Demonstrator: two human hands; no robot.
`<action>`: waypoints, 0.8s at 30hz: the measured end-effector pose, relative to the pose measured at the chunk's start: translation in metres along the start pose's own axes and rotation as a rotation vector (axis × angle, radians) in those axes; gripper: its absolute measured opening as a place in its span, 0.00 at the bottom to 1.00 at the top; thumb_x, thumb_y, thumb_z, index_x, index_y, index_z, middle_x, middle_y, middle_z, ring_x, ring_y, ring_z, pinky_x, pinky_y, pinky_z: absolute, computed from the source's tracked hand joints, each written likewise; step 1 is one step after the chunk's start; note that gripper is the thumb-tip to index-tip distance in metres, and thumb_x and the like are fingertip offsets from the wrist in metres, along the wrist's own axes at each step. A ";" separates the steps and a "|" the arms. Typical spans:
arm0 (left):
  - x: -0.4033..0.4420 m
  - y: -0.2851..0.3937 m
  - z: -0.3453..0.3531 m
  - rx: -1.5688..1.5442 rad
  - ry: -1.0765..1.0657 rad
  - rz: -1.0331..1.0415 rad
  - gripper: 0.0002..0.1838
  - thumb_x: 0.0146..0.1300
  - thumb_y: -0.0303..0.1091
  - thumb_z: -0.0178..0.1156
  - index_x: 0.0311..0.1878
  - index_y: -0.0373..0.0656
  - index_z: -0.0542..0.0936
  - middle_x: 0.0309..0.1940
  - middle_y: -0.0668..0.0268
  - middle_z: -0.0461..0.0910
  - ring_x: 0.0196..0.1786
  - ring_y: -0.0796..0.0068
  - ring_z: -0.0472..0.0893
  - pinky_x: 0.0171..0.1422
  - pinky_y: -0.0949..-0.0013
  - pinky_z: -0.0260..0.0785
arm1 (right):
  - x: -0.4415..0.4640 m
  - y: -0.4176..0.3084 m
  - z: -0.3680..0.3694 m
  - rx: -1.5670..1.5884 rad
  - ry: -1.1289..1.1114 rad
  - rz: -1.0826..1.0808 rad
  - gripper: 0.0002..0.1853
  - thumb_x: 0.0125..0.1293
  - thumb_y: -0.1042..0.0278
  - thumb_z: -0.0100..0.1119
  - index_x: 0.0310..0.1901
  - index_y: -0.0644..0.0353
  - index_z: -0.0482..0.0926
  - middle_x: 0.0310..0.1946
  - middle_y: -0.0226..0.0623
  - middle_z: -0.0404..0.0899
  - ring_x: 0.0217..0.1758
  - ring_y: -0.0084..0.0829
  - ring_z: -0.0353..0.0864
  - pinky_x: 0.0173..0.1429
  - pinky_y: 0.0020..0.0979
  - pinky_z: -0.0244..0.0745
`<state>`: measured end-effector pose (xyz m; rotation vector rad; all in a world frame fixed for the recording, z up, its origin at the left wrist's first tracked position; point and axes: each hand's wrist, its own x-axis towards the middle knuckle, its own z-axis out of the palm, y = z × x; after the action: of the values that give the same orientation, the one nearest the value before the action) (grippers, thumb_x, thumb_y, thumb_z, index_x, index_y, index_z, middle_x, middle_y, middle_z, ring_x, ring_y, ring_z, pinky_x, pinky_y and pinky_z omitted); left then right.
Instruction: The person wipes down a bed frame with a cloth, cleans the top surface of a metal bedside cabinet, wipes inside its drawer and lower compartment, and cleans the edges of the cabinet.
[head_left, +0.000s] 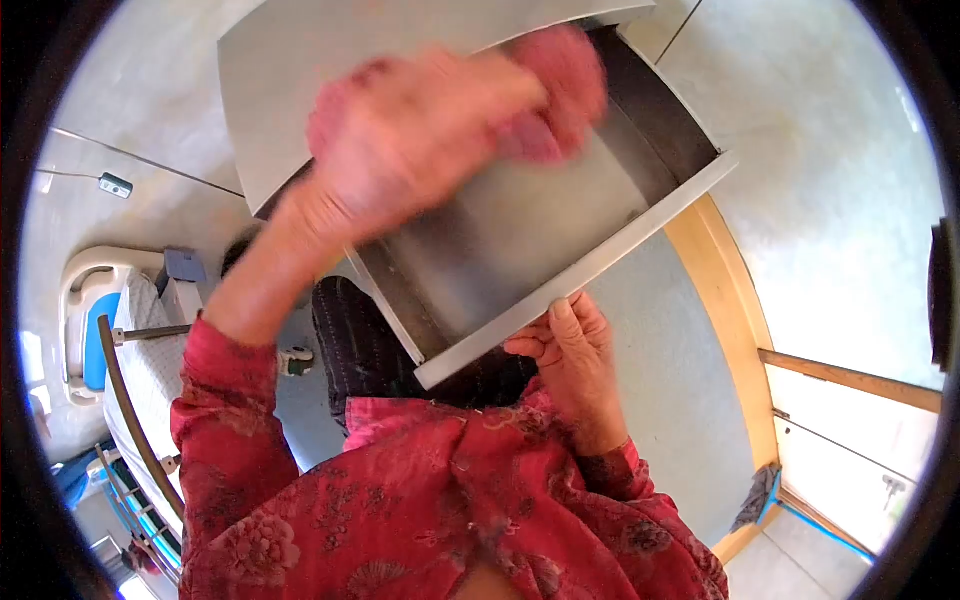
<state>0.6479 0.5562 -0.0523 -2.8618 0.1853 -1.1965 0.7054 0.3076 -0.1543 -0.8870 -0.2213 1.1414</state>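
A pulled-out drawer [590, 268] with a pale front edge and dark inner sides lies in front of my body. Blurred by motion, my left hand [400, 140] is over the far left part of the drawer, closed on a pink cloth [565, 85]. The cloth bunches out on both sides of the hand, above the drawer's interior. Against the outer face of the drawer front is my right hand [575, 345], its fingers curled and its thumb at the edge, gripping it. The drawer's far left corner is hidden behind my left hand and forearm.
A grey cabinet top [290, 90] extends above the drawer. To the left stands a bed with a white and blue end board [95, 325] and a curved side rail [130, 410]. A wooden door frame [735, 290] is on the right. A dark cloth [757, 497] hangs low at right.
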 end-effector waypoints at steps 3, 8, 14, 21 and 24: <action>-0.032 0.045 0.066 -0.448 -0.283 -0.144 0.15 0.62 0.29 0.57 0.53 0.39 0.76 0.43 0.54 0.79 0.47 0.52 0.79 0.55 0.56 0.72 | 0.002 0.001 -0.004 0.016 -0.017 0.016 0.15 0.79 0.59 0.47 0.54 0.63 0.71 0.44 0.41 0.83 0.43 0.29 0.85 0.48 0.29 0.84; -0.050 0.050 0.105 -0.510 -0.927 -0.153 0.16 0.60 0.26 0.55 0.52 0.37 0.74 0.57 0.50 0.70 0.59 0.48 0.72 0.62 0.53 0.69 | 0.006 0.003 -0.011 0.024 -0.060 -0.007 0.13 0.79 0.63 0.46 0.55 0.63 0.71 0.45 0.43 0.84 0.45 0.34 0.88 0.48 0.33 0.87; -0.033 0.034 0.173 -0.503 -0.665 -0.011 0.13 0.62 0.29 0.55 0.49 0.37 0.74 0.56 0.52 0.70 0.58 0.48 0.71 0.62 0.52 0.68 | 0.008 -0.003 -0.011 -0.031 -0.066 0.016 0.16 0.79 0.58 0.47 0.55 0.65 0.70 0.45 0.40 0.81 0.45 0.29 0.84 0.51 0.31 0.84; 0.014 -0.002 0.280 -0.253 -0.398 -0.135 0.11 0.61 0.29 0.54 0.47 0.44 0.76 0.49 0.57 0.73 0.54 0.50 0.73 0.57 0.51 0.70 | 0.012 -0.005 -0.008 -0.045 -0.031 0.051 0.16 0.80 0.60 0.44 0.56 0.65 0.69 0.48 0.41 0.80 0.47 0.30 0.84 0.53 0.33 0.83; 0.020 -0.013 0.306 -0.138 -0.250 -0.241 0.11 0.61 0.30 0.53 0.47 0.46 0.77 0.48 0.59 0.73 0.53 0.51 0.73 0.55 0.52 0.71 | 0.015 -0.002 -0.010 -0.046 -0.025 0.047 0.16 0.80 0.60 0.44 0.56 0.65 0.68 0.47 0.40 0.80 0.47 0.30 0.84 0.53 0.33 0.84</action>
<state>0.8805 0.5626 -0.2524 -3.1937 -0.0915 -0.8710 0.7187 0.3157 -0.1635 -0.9236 -0.2491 1.1951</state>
